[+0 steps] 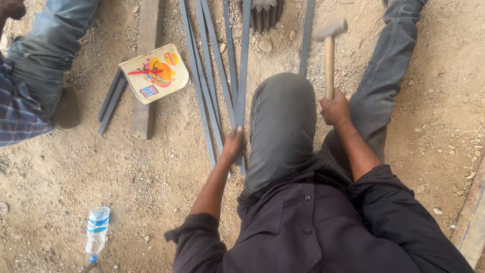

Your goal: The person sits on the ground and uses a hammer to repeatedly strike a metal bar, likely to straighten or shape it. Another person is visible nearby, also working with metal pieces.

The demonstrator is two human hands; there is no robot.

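Upper right, the hammer (329,48) has a pale wooden handle and dull metal head; upper centre, the flat steel strips (218,76) look matt grey on rough, gravelly dirt ground (126,177).

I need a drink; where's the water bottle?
In the head view, the plastic water bottle lies on the dirt at lower left, beyond the left hand that rests on the metal strips.
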